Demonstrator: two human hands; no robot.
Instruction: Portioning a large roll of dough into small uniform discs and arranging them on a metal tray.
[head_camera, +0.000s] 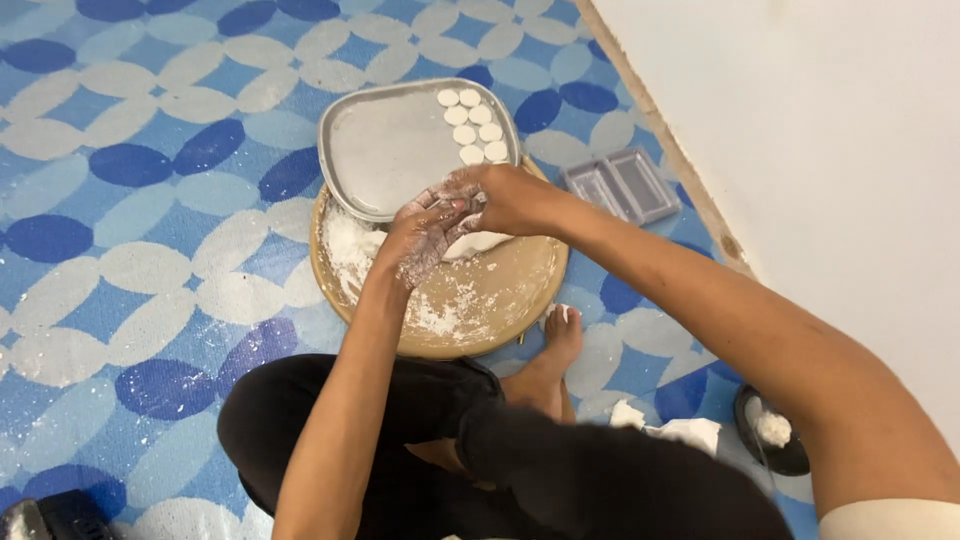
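Right now both hands meet over the round board (500, 300): left hand (425, 235) & right hand (505, 195) pinching the white dough lump (478, 242) betw. them, tray (385, 150) w/ discs (470, 125) just beyond.

White dough lump (478, 241): soft, irregular, floured, lying on the round wooden board (500, 300), at its upper middle, just below the metal tray's edge. Left hand (425, 235) and right hand (505, 197), both flour-dusted, close on its top together, fingers pinching the dough. Loose flour is scattered over the board around it.
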